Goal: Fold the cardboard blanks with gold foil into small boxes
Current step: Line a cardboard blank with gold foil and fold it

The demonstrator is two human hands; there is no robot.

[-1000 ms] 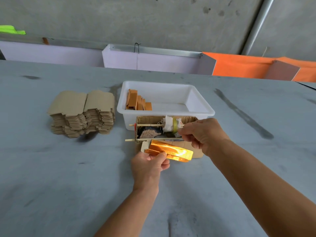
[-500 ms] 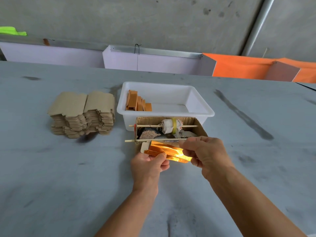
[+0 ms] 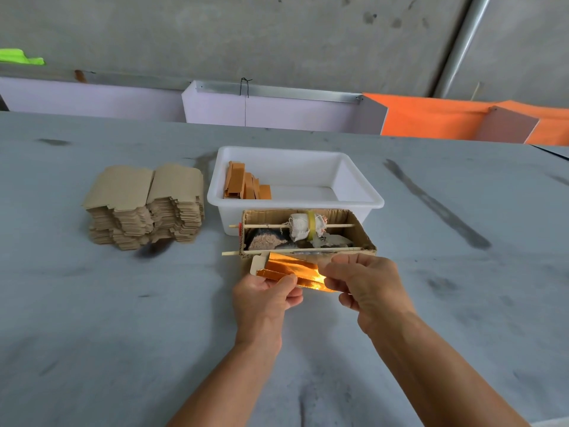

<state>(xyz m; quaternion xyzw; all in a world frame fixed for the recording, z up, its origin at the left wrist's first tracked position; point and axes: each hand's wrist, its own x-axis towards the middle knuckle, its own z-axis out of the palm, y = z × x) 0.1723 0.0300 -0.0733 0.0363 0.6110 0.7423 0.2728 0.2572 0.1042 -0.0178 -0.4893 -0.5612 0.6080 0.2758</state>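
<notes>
Grey table (image 3: 123, 318); both hands pinch foil blank (image 3: 292, 271).

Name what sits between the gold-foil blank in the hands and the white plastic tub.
In the head view, an open cardboard box with two wooden sticks across it sits between the gold-foil blank and the white tub.

A workshop or small packing floor: bare concrete wall (image 3: 246, 32), a large grey desk (image 3: 92, 318), a stack of cardboard blanks (image 3: 144, 204), and a white plastic bin (image 3: 354, 186).
</notes>
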